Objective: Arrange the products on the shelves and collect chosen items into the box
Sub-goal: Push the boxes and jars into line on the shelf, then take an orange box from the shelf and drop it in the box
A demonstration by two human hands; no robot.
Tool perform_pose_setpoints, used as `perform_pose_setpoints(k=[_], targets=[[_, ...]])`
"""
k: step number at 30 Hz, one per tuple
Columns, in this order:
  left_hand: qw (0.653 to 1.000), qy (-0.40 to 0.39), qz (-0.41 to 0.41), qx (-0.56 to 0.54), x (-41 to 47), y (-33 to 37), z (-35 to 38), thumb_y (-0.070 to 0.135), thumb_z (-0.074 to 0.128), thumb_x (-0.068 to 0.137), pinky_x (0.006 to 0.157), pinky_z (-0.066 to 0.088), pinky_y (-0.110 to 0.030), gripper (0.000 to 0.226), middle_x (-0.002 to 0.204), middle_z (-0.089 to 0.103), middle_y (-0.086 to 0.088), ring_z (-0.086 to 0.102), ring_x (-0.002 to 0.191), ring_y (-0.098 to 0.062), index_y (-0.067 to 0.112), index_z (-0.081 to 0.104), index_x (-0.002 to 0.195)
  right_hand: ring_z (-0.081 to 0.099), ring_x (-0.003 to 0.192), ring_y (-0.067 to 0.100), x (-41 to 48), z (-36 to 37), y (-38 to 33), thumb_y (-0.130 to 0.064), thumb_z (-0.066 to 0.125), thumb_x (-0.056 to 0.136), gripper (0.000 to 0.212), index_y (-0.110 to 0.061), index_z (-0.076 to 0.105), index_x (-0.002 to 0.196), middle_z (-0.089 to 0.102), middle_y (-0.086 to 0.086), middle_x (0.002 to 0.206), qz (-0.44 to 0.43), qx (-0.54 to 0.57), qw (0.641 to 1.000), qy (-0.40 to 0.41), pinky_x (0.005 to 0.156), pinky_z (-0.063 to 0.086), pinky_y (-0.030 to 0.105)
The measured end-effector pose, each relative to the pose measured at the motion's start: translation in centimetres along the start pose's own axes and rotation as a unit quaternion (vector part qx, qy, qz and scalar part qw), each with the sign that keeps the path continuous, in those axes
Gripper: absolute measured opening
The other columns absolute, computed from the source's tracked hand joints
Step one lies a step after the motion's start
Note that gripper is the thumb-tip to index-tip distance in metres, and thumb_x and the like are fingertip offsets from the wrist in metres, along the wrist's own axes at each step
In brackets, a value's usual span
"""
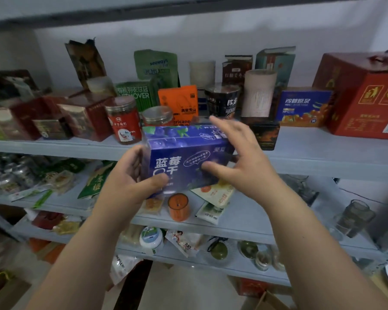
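A blue-purple box of dried blueberries (184, 153) is held in the air in front of the upper grey shelf (311, 148). My left hand (130, 175) grips its left end, thumb curled across the front. My right hand (238, 157) is at the box's right end with fingers spread and nearly straight, thumb touching the front face. The box's lower right corner is hidden behind my right hand.
Behind the box the upper shelf is crowded: a red-labelled jar (123, 119), an orange box (178, 104), a dark cup (222, 101), a blue juice box (305, 108), a large red carton (365, 95). An orange can (178, 206) and packets lie on the shelf below.
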State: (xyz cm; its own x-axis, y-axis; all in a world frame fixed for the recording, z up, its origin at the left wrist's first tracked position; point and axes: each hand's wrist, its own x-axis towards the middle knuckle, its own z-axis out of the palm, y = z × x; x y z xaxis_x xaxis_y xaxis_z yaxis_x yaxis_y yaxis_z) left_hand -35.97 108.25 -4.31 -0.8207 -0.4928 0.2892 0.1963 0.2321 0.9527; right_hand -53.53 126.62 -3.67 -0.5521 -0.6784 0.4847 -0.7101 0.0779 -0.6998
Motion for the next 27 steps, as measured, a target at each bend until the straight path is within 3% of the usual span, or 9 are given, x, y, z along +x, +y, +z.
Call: perform_pose_setpoints(k=[3,5,9,12,15,17,20,22,27], targets=[[0.999,0.01,0.039,0.021,1.1,0.7,-0.6,0.033,0.083,0.064,0.098,0.056,-0.054,0.058,0.12,0.072,-0.004,0.069,0.112,-0.026,0.032,0.064,0.119,0.029,0.145,-0.001,2.4,-1.6,-0.7,-0.037,0.083,0.083,0.08,-0.035,0.044,0.152,0.032,-0.011,0.158,-0.106,-0.104,0.988,-0.036,0.118,0.028,0.017],[0.998,0.008,0.058,0.022,2.2,1.7,-1.4,0.033,0.084,0.063,0.105,0.051,-0.054,0.068,0.126,0.069,-0.006,0.065,0.119,-0.027,0.026,0.06,0.126,0.033,0.142,-0.004,4.0,-2.8,-1.5,-0.033,0.081,0.084,0.081,-0.034,0.042,0.154,0.038,-0.018,0.151,-0.125,-0.122,0.982,-0.065,0.114,0.03,0.011],[0.984,-0.013,0.121,0.13,4.9,3.9,-2.4,0.044,0.081,0.069,0.099,0.054,-0.037,0.062,0.129,0.066,0.013,0.064,0.121,-0.011,0.05,0.057,0.126,0.045,0.13,-0.001,7.0,-4.1,-2.8,-0.037,0.073,0.079,0.075,-0.031,0.047,0.149,0.046,-0.018,0.137,-0.165,-0.16,0.972,-0.052,0.105,0.037,0.011],[0.962,-0.003,0.154,0.226,7.6,4.8,-3.1,0.044,0.078,0.078,0.107,0.049,-0.045,0.076,0.143,0.055,0.016,0.054,0.132,-0.008,0.037,0.046,0.147,0.046,0.124,0.004,8.9,-4.8,-3.4,-0.034,0.076,0.075,0.073,-0.025,0.052,0.144,0.049,-0.009,0.135,-0.178,-0.202,0.963,-0.011,0.101,0.035,0.011],[0.923,0.018,0.142,0.356,10.3,5.5,-4.2,0.049,0.071,0.09,0.118,0.034,-0.042,0.083,0.162,0.029,0.015,0.032,0.147,-0.008,0.041,0.024,0.158,0.047,0.122,0.015,10.6,-5.2,-3.5,-0.038,0.071,0.077,0.069,-0.017,0.055,0.14,0.052,0.003,0.133,-0.2,-0.249,0.945,0.068,0.101,0.034,0.016],[0.894,0.018,0.122,0.43,11.8,5.6,-4.9,0.052,0.065,0.092,0.119,0.03,-0.038,0.085,0.165,0.023,0.01,0.028,0.149,-0.011,0.036,0.018,0.16,0.048,0.12,0.022,11.9,-5.0,-3.2,-0.035,0.071,0.076,0.068,-0.013,0.055,0.138,0.053,0.009,0.13,-0.203,-0.279,0.932,0.108,0.101,0.035,0.024],[0.851,-0.041,0.105,0.513,14.3,4.9,-5.9,0.064,0.055,0.091,0.121,0.028,-0.037,0.083,0.165,0.025,0.004,0.027,0.15,-0.016,0.03,0.023,0.16,0.05,0.116,0.032,14.6,-4.9,-2.4,-0.02,0.081,0.074,0.067,-0.008,0.058,0.135,0.056,0.016,0.127,-0.2,-0.321,0.915,0.145,0.098,0.04,0.033],[0.823,-0.082,0.104,0.553,16.0,4.3,-6.3,0.073,0.047,0.088,0.121,0.031,-0.039,0.085,0.164,0.029,-0.001,0.031,0.149,-0.02,0.028,0.029,0.158,0.052,0.116,0.037,16.6,-4.6,-2.1,-0.021,0.08,0.075,0.066,-0.006,0.058,0.135,0.057,0.019,0.126,-0.21,-0.346,0.903,0.144,0.096,0.046,0.042],[0.796,-0.115,0.132,0.58,20.7,4.1,-7.2,0.044,0.055,0.1,0.111,0.038,-0.032,0.062,0.156,0.041,-0.002,0.044,0.139,-0.02,0.028,0.034,0.157,0.051,0.12,0.042,21.4,-3.1,-1.7,-0.023,0.079,0.079,0.067,-0.006,0.055,0.139,0.056,0.022,0.129,-0.212,-0.4,0.885,0.108,0.093,0.05,0.048]])
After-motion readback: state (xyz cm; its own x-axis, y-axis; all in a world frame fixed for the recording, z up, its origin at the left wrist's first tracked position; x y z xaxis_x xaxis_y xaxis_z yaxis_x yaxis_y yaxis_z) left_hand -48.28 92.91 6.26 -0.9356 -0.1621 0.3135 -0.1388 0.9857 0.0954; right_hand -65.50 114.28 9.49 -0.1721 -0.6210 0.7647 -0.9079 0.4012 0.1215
